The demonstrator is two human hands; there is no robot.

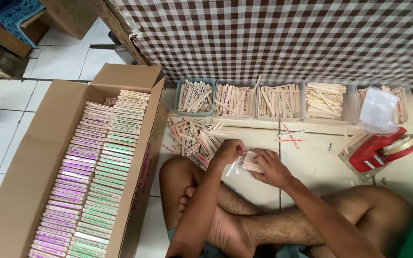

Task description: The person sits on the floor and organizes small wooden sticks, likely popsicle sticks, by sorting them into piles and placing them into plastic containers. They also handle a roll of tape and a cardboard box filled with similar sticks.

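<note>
Both hands, left hand [229, 151] and right hand [272, 168], grip a stick-filled plastic bag [245, 163] over crossed legs.

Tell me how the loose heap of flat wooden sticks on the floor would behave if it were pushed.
The heap of sticks would probably scatter and slide rather than move as one: the pieces lie crisscrossed and unbound on smooth floor tile. Each looks thin and flat, so likely light, stiff, and unlikely to roll.

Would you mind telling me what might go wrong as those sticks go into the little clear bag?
The left hand and right hand hold a thin clear bag with a bundle of wooden sticks partly in: stick ends could tear it, or sticks could slip out. The loose stick pile lies close by the left hand, so a nudge may scatter it.
</note>
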